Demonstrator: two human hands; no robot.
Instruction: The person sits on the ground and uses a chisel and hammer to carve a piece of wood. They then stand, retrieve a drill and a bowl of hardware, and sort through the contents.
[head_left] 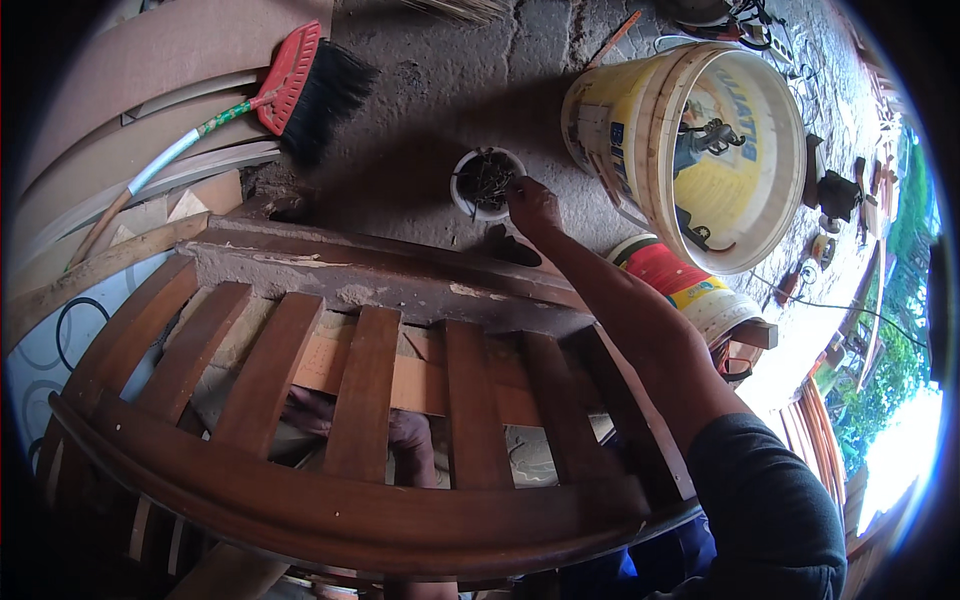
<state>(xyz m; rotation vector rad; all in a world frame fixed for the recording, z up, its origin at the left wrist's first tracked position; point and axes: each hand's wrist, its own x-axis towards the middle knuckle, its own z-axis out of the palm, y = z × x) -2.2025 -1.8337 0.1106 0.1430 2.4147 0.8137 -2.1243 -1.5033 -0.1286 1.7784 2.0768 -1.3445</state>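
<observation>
A small white round container (490, 184) full of dark nails or similar thin metal bits stands on the floor. My right hand (535, 207) is at its right rim, fingers drawn together; whether they pinch a nail or the rim is hidden. Nearer me lies a brown wooden piece with curved slats (362, 390), like a chair back or a headboard, across a rough-edged beam (400, 295). Behind the slats, my left hand (408, 430) reaches under it, partly covered by a slat. Its visible fingers look stretched out beside a light brown board (425, 378).
A big whitish-yellow bucket (660, 150) lies tipped at the right, its mouth facing right. Beside it is a red and yellow bucket (665, 265). A red broom (292, 85) with black bristles rests on planks (130, 70) at the left. Tools and cables lie at the far right.
</observation>
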